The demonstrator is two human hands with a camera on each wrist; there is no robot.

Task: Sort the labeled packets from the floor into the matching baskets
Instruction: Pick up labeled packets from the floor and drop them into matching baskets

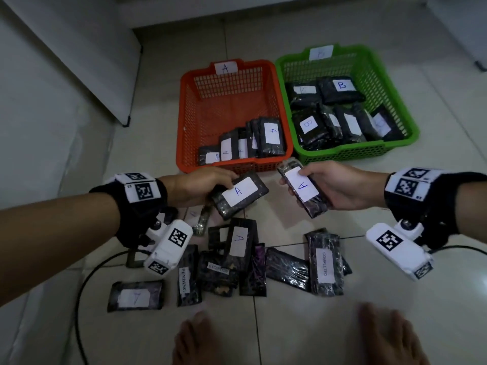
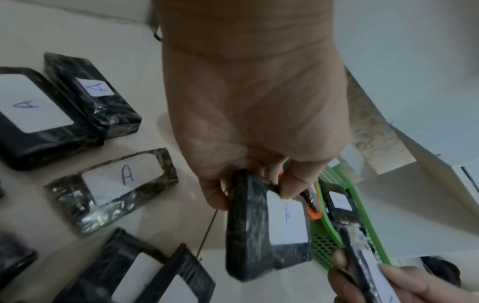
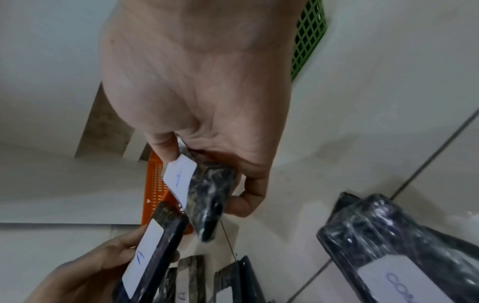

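While my left hand (image 1: 200,184) pinches one A-labelled packet (image 1: 238,194), my right hand (image 1: 340,188) grips another A-labelled packet (image 1: 303,191) before the orange basket (image 1: 184,122).

One A-labeled packet (image 1: 239,194) is gripped by the left hand (image 1: 196,185) and another (image 1: 303,189) by the right hand (image 1: 340,188), both held near the orange basket (image 1: 184,122), above packets scattered on the tiled floor (image 1: 290,325).
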